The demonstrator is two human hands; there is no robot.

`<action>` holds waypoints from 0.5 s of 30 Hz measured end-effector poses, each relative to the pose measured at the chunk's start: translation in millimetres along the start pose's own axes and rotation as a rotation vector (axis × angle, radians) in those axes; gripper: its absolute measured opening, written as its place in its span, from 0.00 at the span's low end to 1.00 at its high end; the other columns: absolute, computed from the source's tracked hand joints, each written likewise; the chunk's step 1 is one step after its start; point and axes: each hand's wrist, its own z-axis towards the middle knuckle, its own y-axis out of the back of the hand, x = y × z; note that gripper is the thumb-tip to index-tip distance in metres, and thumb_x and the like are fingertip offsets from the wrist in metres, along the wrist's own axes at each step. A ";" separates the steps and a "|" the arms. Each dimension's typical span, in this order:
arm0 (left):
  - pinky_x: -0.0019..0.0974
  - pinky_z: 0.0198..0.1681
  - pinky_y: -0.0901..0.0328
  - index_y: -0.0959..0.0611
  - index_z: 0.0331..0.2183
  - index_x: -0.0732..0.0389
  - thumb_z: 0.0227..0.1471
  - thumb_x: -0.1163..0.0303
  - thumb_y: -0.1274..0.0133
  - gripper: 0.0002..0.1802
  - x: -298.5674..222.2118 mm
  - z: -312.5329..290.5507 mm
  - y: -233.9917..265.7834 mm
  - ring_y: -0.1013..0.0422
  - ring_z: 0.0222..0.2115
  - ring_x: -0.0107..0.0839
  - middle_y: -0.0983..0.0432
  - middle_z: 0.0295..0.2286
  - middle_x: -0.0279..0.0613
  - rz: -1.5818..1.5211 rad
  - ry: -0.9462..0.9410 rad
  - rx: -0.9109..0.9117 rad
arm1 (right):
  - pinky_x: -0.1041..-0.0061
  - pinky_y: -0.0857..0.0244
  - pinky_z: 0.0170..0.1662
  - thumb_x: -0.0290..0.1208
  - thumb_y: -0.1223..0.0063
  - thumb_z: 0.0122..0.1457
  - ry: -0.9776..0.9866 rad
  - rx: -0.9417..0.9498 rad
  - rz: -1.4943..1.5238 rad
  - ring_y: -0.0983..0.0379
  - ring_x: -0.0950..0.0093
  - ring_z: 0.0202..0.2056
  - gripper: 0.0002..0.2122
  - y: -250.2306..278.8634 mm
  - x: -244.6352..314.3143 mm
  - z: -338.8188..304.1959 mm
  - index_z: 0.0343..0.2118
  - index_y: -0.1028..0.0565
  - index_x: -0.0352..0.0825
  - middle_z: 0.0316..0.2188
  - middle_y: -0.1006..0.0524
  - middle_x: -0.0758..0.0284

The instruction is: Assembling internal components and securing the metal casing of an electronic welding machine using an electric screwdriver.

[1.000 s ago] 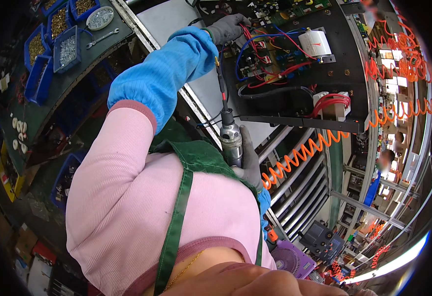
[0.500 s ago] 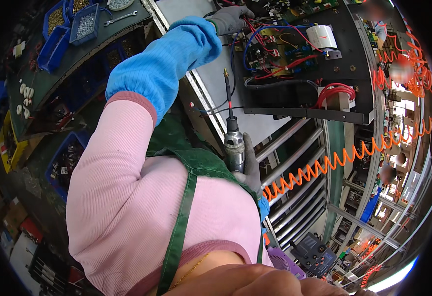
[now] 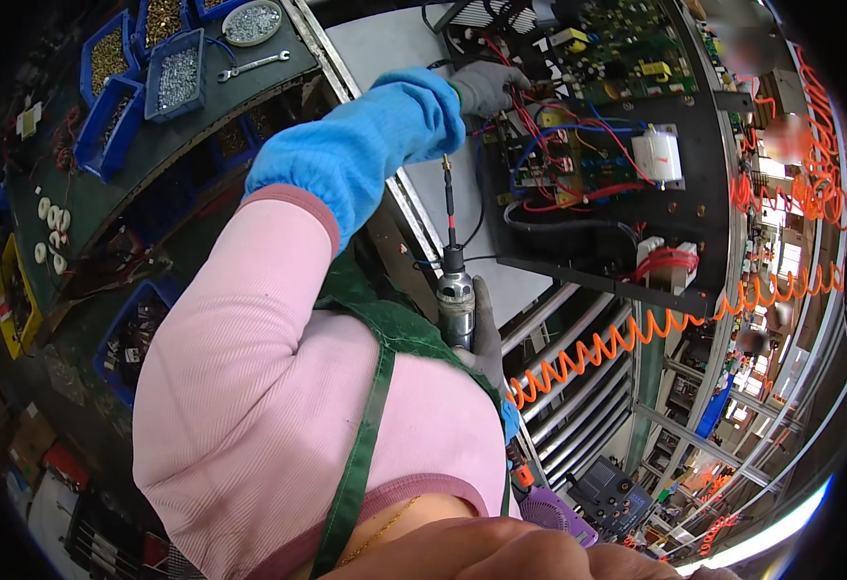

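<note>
My left hand [image 3: 491, 89], in a grey glove below a blue sleeve cover [image 3: 375, 130], reaches into an open black metal chassis [image 3: 626, 280]. Its fingers are bent together at the red wires [image 3: 546, 135]; what lies between them is hidden. Close to my chest, my gloved right hand [image 3: 484, 338] is wrapped around a silver air screwdriver [image 3: 456, 300]. The tool's long bit points away from me, its brass-coloured tip [image 3: 446, 162] apart from the chassis. Inside the chassis are green circuit boards [image 3: 626, 58] and a white cylindrical component [image 3: 657, 157].
At the left, a green bench [image 3: 167, 145] carries blue bins [image 3: 176, 77] of small hardware and a wrench [image 3: 253, 66]. A coiled orange air hose [image 3: 597, 353] crosses on the right above metal rollers [image 3: 578, 387]. A purple fan [image 3: 549, 512] stands lower right.
The view has shifted, so the chassis and my left hand appear lower and farther right. My left hand stays by the red wires; my right hand still holds the air screwdriver.
</note>
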 end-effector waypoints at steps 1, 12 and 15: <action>0.35 0.38 0.33 0.25 0.46 0.48 0.43 0.70 0.47 0.24 9.5 10.2 -10.9 0.26 0.34 0.35 0.24 0.32 0.45 0.013 -0.053 -0.030 | 0.74 0.37 0.45 0.43 0.33 0.35 -0.006 -0.039 0.011 0.32 0.71 0.43 0.56 -5.9 -0.9 2.7 0.61 0.61 0.30 0.51 0.37 0.55; 0.42 0.49 0.39 0.36 0.52 0.61 0.34 0.58 0.35 0.44 58.1 -21.5 -16.7 0.33 0.45 0.47 0.29 0.42 0.54 -0.190 -0.099 -0.127 | 0.77 0.35 0.34 0.34 0.33 0.34 0.127 -0.109 0.144 0.31 0.74 0.32 0.56 -28.8 -5.3 31.8 0.62 0.64 0.34 0.45 0.33 0.57; 0.36 0.39 0.33 0.29 0.43 0.64 0.39 0.57 0.37 0.32 75.7 -65.9 31.9 0.27 0.35 0.37 0.25 0.33 0.49 -0.197 0.073 -0.137 | 0.77 0.35 0.31 0.37 0.34 0.35 0.164 -0.077 0.130 0.31 0.74 0.29 0.56 -31.0 0.5 40.7 0.62 0.64 0.34 0.38 0.31 0.59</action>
